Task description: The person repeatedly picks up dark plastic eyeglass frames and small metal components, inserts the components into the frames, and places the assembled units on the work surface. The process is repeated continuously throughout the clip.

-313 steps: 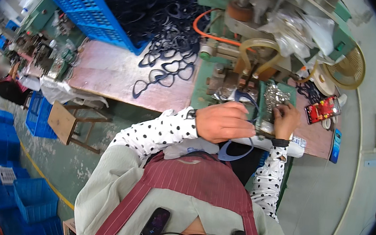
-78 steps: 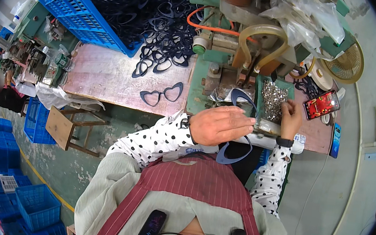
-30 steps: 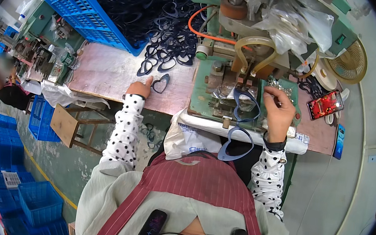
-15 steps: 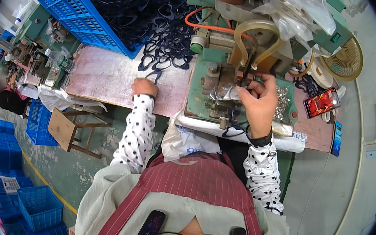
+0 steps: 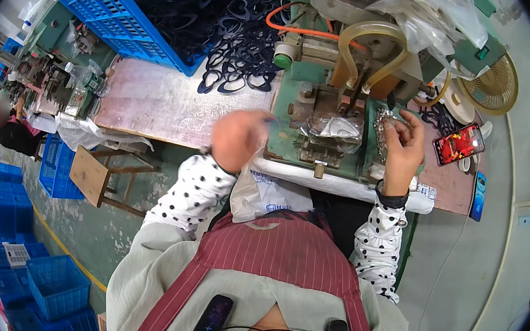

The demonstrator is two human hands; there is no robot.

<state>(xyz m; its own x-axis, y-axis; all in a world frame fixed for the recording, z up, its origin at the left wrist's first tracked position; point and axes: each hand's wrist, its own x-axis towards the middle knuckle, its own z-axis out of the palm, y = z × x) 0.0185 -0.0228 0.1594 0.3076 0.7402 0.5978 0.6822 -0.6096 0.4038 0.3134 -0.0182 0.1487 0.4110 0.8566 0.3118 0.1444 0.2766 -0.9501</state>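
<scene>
My left hand point(image 5: 236, 139) is at the left edge of a green bench press point(image 5: 281, 144), in front of the pink-white tabletop. Motion smears its fingers, so whatever they hold does not show. My right hand point(image 5: 403, 153) is over small shiny metal pieces point(image 5: 381, 128) on the press's right side. Its fingers are bent together at the pieces, and anything between them is too small to name. Clear plastic film point(image 5: 339, 129) covers part of the press between my hands. Dark heart-shaped loops point(image 5: 233, 75) lie on the table beyond my left hand.
A blue crate point(image 5: 117, 18) heaped with dark loops stands at the back left. Orange hoses point(image 5: 282, 25) and a bent tube point(image 5: 375, 30) hang over the press. To the right are a phone point(image 5: 459, 144) and a fan point(image 5: 494, 84). A wooden stool point(image 5: 93, 174) stands at left.
My left hand has come right and nearer, from the tabletop to the press edge. My right hand has left the middle of the press for the metal pieces. The dark loop by the press front is gone from there.
</scene>
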